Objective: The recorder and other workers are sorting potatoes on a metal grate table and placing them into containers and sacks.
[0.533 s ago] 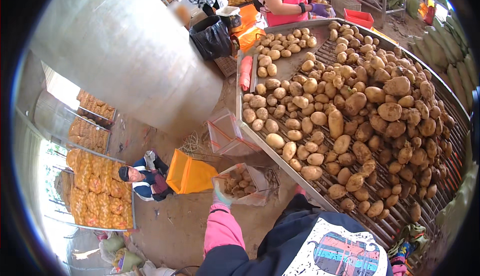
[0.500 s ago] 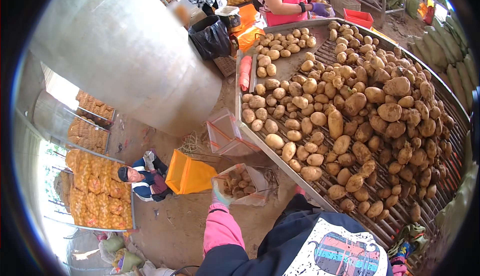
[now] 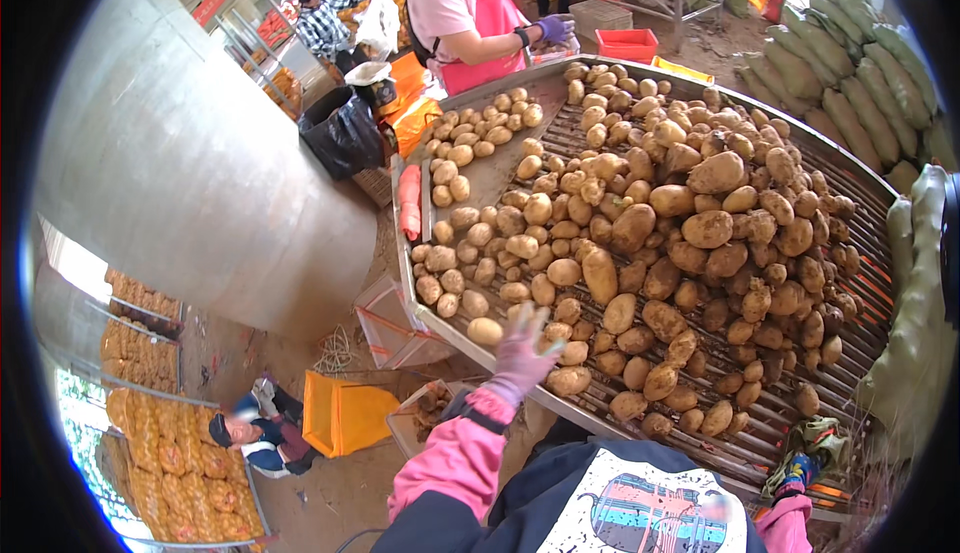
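Note:
A large roller table (image 3: 870, 283) is heaped with brown potatoes (image 3: 640, 223). My left hand (image 3: 520, 351), in a pale purple glove with a pink sleeve, reaches over the table's near edge with fingers spread above the small potatoes; it holds nothing. One pale potato (image 3: 485, 331) lies just left of it. My right hand (image 3: 800, 471), in a multicoloured glove, rests at the table's near right edge beside a greenish cloth; its grip is unclear. Below the table edge stands a clear bag of potatoes (image 3: 430, 405).
A big metal cylinder (image 3: 200, 163) fills the left. A person in a pink apron (image 3: 470, 13) works at the far side, another person (image 3: 325, 18) behind. A person crouches (image 3: 255, 435) by an orange crate (image 3: 340, 415). Filled mesh sacks (image 3: 150, 353) left, green sacks (image 3: 860, 83) right.
My left hand has risen from the bag below the table and now hovers open over the potatoes at the table's near edge. The view has shifted slightly.

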Tool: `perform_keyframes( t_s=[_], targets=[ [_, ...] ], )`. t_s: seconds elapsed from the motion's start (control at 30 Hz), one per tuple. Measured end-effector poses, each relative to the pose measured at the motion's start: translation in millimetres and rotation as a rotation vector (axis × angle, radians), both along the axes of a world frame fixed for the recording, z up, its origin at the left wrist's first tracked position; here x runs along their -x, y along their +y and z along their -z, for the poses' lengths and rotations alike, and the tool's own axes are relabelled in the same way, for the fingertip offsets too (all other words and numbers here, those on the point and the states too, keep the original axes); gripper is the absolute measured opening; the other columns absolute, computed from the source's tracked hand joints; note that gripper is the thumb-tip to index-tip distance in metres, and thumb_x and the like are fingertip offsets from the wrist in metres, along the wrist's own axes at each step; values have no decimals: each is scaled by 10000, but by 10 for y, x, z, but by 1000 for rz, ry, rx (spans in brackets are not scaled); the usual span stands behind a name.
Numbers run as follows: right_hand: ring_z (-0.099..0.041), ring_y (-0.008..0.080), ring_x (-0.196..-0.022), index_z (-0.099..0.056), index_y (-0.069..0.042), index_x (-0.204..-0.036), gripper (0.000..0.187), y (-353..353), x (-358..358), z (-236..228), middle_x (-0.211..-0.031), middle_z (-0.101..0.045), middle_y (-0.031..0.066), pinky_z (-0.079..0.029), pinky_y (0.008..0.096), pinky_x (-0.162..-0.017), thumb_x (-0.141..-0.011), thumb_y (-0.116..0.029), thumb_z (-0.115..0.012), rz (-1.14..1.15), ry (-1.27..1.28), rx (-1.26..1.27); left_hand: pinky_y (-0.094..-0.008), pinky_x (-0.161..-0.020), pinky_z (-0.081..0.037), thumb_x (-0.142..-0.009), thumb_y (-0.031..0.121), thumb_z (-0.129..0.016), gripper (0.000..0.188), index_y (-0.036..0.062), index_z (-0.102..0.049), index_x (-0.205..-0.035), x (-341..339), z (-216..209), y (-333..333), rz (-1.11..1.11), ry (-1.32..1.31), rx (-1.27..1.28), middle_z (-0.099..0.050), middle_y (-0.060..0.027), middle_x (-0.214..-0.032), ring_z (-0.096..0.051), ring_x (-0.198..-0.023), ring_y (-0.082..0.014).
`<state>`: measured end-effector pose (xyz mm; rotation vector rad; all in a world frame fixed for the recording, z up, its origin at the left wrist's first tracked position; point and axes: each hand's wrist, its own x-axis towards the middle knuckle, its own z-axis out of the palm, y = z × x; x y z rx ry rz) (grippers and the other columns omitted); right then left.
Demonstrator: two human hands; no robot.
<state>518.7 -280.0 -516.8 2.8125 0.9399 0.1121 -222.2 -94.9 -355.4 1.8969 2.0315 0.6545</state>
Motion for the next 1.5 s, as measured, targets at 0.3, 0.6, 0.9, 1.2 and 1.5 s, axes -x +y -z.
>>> perform_keyframes(
  t_s=[0.3,0.6,0.9,1.2,1.5],
  targets=[
    [-604,321,-1071,-754,-134,-951,317,-596,-904,777,-1153,-666,120,-468,406,-900,-864,-364,-553,-173,-390,163,-399,-1076,-368,-753,424,-753,884,-15,-356,-1410,-1010,445,1688,-342,-644,355,-464,-288,-1371,-449,-1297,-372],
    [-434,391,-1287,-529,47,-1284,643,-66,104,90,-1341,-503,268,-335,436,-1103,-771,-315,-665,130,-7,24,-391,-1057,-395,-647,531,-809,987,2,-402,-1374,-688,231,1788,-203,-269,501,-509,-275,-1324,-485,-1253,-377],
    [-446,417,-1267,-476,46,-1328,715,167,589,-518,-1366,-469,284,-339,433,-1097,-743,-297,-704,291,94,52,-344,-901,-513,-691,341,-852,798,-8,-464,-1294,-373,-229,2144,-216,-572,333,-585,-187,-1195,-611,-1051,-255],
    [-448,404,-1270,-517,45,-1294,633,166,558,-444,-1359,-490,262,-325,455,-1104,-807,-339,-641,314,129,134,-382,-1132,-277,-753,550,-714,1022,31,-219,-1481,-337,-116,3364,-17,298,24,-298,-201,-1492,-349,-1356,-330],
    [-476,373,-1257,-522,47,-1287,632,146,551,-343,-1327,-523,255,-358,429,-1082,-818,-361,-632,327,28,88,-431,-1105,-298,-743,543,-714,1071,84,-132,-1516,-595,-552,3624,86,415,600,-469,-178,-1411,-503,-1269,-267]
  ],
)
